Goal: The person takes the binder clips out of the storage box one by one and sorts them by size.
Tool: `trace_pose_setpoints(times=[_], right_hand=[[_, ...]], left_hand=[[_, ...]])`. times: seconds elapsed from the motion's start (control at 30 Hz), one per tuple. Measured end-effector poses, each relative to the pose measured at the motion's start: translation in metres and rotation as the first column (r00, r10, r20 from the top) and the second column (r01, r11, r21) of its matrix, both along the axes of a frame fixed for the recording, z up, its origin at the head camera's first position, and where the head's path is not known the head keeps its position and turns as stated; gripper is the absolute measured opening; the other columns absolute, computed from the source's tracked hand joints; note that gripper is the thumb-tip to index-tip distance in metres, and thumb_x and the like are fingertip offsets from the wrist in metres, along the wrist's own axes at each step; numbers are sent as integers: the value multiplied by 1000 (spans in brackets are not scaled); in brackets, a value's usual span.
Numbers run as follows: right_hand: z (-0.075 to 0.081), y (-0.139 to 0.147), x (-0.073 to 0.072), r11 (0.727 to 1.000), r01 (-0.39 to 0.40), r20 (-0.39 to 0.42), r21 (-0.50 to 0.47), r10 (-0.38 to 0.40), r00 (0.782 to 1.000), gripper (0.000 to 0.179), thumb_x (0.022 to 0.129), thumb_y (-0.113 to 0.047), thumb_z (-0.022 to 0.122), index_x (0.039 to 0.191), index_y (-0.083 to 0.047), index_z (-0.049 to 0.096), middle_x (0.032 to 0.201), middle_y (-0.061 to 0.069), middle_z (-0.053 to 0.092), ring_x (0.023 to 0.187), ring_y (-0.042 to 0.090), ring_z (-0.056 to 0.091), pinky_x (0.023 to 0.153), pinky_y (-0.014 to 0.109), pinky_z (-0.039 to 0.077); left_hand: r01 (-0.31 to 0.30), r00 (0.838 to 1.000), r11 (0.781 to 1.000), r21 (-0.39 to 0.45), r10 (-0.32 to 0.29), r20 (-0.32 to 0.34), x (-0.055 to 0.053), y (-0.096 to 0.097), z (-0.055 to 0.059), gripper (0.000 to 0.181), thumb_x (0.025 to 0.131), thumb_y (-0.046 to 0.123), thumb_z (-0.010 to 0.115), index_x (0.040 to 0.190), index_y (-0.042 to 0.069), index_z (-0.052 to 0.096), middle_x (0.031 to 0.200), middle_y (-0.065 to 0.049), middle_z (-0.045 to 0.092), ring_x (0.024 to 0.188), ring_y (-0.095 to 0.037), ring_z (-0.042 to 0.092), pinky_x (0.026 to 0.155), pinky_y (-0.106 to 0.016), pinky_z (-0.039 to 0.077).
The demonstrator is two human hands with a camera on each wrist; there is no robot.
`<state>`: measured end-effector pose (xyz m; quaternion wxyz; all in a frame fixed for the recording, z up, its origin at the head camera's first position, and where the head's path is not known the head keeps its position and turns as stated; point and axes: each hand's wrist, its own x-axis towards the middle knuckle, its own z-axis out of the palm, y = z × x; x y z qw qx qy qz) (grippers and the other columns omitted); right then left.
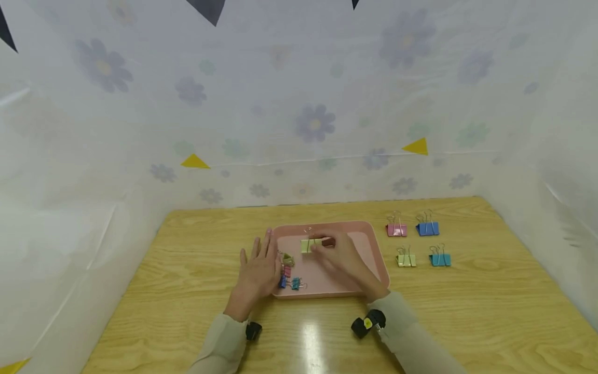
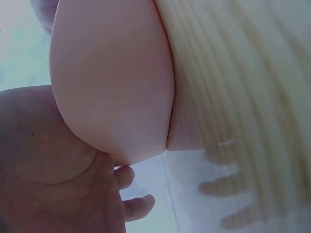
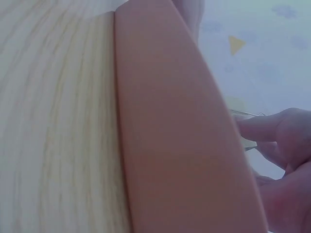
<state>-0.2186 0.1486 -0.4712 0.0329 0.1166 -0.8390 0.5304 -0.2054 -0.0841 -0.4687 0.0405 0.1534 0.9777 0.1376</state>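
Note:
A pale yellow binder clip (image 1: 306, 246) is pinched between the thumb and fingers of my right hand (image 1: 343, 255), over the pink tray (image 1: 336, 283). In the right wrist view the tray's outer wall (image 3: 175, 121) partly hides the clip and fingertips. My left hand (image 1: 259, 272) lies along the tray's left side with its fingers extended; the left wrist view shows its palm (image 2: 43, 155) against the tray wall (image 2: 112, 73). Small binder clips gather at the tray's left end: yellow-green (image 1: 288, 259), pink (image 1: 287, 271), blue (image 1: 283, 282) and teal (image 1: 296, 283), some partly hidden by that hand.
Right of the tray, larger binder clips stand in two rows: pink (image 1: 397, 230) and blue (image 1: 427, 228) behind, yellow (image 1: 406, 261) and teal (image 1: 440, 259) in front. A flower-patterned white sheet (image 1: 261, 130) rises behind the wooden table (image 1: 490, 311).

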Motion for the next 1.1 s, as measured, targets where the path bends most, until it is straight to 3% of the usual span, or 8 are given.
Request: trace_pose_setpoints(times=[0.17, 0.33, 0.63, 0.77, 1.1], right_hand=[[1, 18, 8, 999, -29, -16, -39, 28, 999, 29, 94, -16, 76, 122, -9, 75, 122, 7, 73, 109, 25, 69, 96, 46, 54], [2, 32, 15, 999, -28, -33, -30, 27, 999, 28, 93, -18, 78, 119, -8, 77, 116, 5, 75, 105, 22, 70, 92, 37, 56], [5, 43, 13, 995, -72, -91, -61, 67, 994, 26, 91, -12, 79, 116, -4, 77, 113, 8, 76, 102, 23, 70, 89, 30, 56], [9, 52, 11, 988, -110, -78, -108, 102, 992, 26, 93, -8, 76, 118, 0, 75, 118, 12, 73, 105, 22, 68, 92, 27, 53], [14, 79, 24, 995, -26, 28, -95, 29, 999, 28, 93, -16, 77, 120, -6, 75, 125, 12, 67, 111, 25, 66, 93, 27, 53]], left_hand=[[15, 1000, 1000, -13, -15, 2, 0, 1, 2, 63, 112, 32, 29, 165, 4, 9, 172, -12, 10, 155, -42, 15, 116, -73, 11], [17, 1000, 1000, -14, -17, -14, -1, 3, -1, 64, 112, 33, 27, 166, 6, 6, 172, -11, 9, 155, -41, 14, 117, -72, 10], [-3, 1000, 1000, -4, 3, -18, 3, -1, 3, 62, 112, 31, 30, 165, 4, 10, 171, -11, 12, 155, -41, 16, 117, -72, 13], [-5, 1000, 1000, -3, 5, -21, 2, -1, 3, 62, 112, 31, 29, 165, 4, 11, 172, -11, 12, 155, -41, 16, 117, -72, 12], [-3, 1000, 1000, -10, 3, -16, 1, -1, 2, 62, 112, 32, 28, 165, 5, 10, 172, -11, 11, 155, -42, 15, 117, -71, 12]])
